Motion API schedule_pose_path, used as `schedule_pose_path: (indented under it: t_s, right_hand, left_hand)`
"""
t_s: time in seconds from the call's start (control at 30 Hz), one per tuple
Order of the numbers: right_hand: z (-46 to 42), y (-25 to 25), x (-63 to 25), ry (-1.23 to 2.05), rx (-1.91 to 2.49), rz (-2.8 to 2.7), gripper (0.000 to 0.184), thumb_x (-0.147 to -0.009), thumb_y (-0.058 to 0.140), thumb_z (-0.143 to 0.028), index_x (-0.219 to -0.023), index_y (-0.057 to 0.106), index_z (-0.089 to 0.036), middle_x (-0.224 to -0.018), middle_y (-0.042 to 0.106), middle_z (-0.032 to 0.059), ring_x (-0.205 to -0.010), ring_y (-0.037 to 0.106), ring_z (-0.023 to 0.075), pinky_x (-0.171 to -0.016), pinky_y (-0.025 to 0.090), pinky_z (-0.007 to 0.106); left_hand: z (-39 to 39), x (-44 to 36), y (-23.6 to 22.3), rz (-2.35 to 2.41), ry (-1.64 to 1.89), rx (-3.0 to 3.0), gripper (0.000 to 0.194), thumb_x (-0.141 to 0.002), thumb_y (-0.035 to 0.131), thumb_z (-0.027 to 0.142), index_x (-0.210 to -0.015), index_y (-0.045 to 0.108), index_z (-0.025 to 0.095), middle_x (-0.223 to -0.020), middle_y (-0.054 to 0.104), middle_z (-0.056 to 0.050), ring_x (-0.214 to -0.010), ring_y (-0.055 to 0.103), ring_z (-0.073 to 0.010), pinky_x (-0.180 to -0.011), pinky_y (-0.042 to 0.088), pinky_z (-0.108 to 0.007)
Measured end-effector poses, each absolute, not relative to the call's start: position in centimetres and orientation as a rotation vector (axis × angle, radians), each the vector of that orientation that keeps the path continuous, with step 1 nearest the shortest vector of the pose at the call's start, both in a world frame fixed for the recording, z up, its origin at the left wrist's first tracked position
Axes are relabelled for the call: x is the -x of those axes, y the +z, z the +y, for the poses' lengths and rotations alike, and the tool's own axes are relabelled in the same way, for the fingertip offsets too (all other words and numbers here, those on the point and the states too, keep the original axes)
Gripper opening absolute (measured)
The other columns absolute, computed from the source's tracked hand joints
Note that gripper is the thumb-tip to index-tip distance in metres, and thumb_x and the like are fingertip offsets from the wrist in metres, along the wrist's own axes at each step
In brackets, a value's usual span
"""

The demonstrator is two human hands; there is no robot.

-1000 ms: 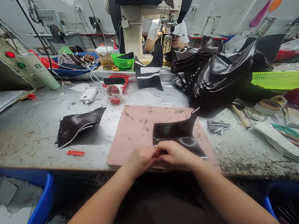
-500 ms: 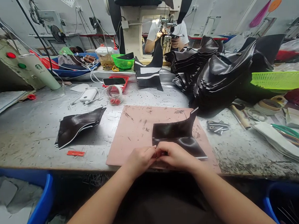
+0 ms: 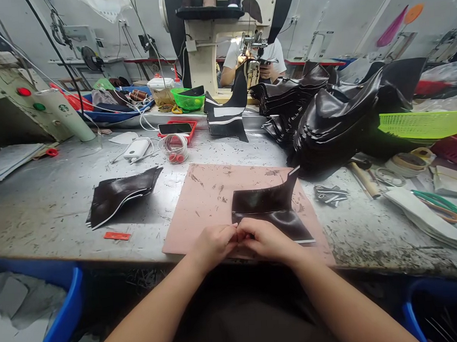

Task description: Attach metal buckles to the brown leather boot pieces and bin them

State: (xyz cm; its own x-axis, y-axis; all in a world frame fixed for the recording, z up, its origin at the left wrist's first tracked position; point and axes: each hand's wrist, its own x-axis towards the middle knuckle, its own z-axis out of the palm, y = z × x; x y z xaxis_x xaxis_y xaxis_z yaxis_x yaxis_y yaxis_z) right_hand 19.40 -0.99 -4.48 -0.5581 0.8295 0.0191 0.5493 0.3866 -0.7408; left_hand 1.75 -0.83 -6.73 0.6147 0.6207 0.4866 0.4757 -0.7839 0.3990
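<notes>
Dark-brown leather-like piece (image 3: 263,201) lies on the pink board (image 3: 197,203), right side; likely light, pliable, slick; hold its edges. Your left hand (image 3: 215,243) and right hand (image 3: 266,239) meet at its near-left corner; grip cannot be confirmed.

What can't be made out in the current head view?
Head view:
Left hand and right hand: anything pinched between is hidden by the hands themselves.
Nearest leather piece: near-left corner, behind the hands.
Blue bin at left: cut off by picture edges.
Red strip: any markings too small.
</notes>
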Motion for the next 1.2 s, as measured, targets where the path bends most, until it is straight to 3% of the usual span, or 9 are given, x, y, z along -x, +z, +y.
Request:
schedule_pose_path:
  t_s: [0.47,0.7,0.8,0.9,1.03,1.13,1.2]
  right_hand:
    - [-1.0,-4.1,-19.4,1.076,1.268,-2.190,0.015,-0.069,0.060,-0.005,-0.068,0.053,-0.019,-0.073,0.056,-0.0028,-0.069,0.051,0.0126,-0.064,0.039,0.024]
    - [-0.9,-4.4,-19.5,1.103,1.181,-2.141,0.020,-0.067,0.056,-0.001,-0.061,0.048,-0.018,-0.069,0.052,-0.0027,-0.067,0.050,0.0126,-0.063,0.039,0.024]
    - [-1.9,-4.7,-20.8,1.260,1.113,-1.874,0.014,-0.073,0.054,-0.010,-0.067,0.047,-0.020,-0.080,0.060,0.0005,-0.079,0.056,0.0158,-0.074,0.044,0.030]
    - [-3.1,-4.9,-24.3,1.358,1.030,-1.399,0.017,-0.082,0.054,-0.031,-0.073,0.043,-0.022,-0.075,0.064,-0.0002,-0.083,0.061,0.0167,-0.085,0.044,0.038]
    - [-5.4,-5.3,-32.6,1.042,1.052,-0.774,0.034,-0.067,0.072,-0.040,-0.077,0.043,-0.024,-0.053,0.050,-0.0098,-0.053,0.054,0.0097,-0.069,0.051,0.030]
    - [-9.0,-6.1,-37.8,0.846,1.253,-0.545,0.041,-0.059,0.076,-0.040,-0.086,0.049,-0.027,-0.052,0.045,-0.0105,-0.042,0.042,0.0067,-0.044,0.042,0.019]
    - [-11.5,-6.9,-39.2,0.949,1.510,-0.631,0.034,-0.061,0.072,-0.044,-0.083,0.055,-0.024,-0.056,0.051,-0.0068,-0.041,0.043,0.0074,-0.039,0.037,0.019]
  left_hand:
    - [-0.9,-1.9,-6.7,0.902,0.968,-2.633,0.029,-0.092,0.038,0.028,-0.071,0.053,0.015,-0.063,0.061,-0.003,-0.057,0.060,-0.0149,-0.053,0.049,-0.023]
    - [-0.9,-1.5,-7.1,0.930,0.885,-2.628,0.022,-0.090,0.043,0.026,-0.072,0.052,0.017,-0.073,0.065,-0.004,-0.072,0.064,-0.0171,-0.061,0.050,-0.024]
    - [-0.9,-1.5,-7.1,0.969,0.825,-2.620,0.020,-0.089,0.044,0.024,-0.071,0.051,0.017,-0.076,0.065,-0.005,-0.074,0.064,-0.0177,-0.062,0.050,-0.025]
    - [-0.9,-1.6,-6.6,0.976,0.755,-2.640,0.026,-0.087,0.048,0.040,-0.075,0.051,0.017,-0.072,0.062,-0.004,-0.069,0.062,-0.0182,-0.061,0.050,-0.027]
    - [-0.4,-2.1,-5.6,0.920,0.607,-2.833,0.051,-0.078,0.045,0.064,-0.089,0.055,0.015,-0.083,0.062,-0.008,-0.073,0.060,-0.0209,-0.062,0.049,-0.030]
    - [0.5,-3.3,-4.6,0.876,0.444,-3.032,0.054,-0.081,0.047,0.058,-0.112,0.054,0.014,-0.081,0.061,-0.007,-0.069,0.058,-0.0213,-0.059,0.046,-0.031]
    - [1.1,-4.8,-3.8,0.909,0.294,-3.127,0.053,-0.081,0.051,0.054,-0.113,0.056,0.014,-0.073,0.060,-0.006,-0.065,0.056,-0.0223,-0.057,0.045,-0.032]
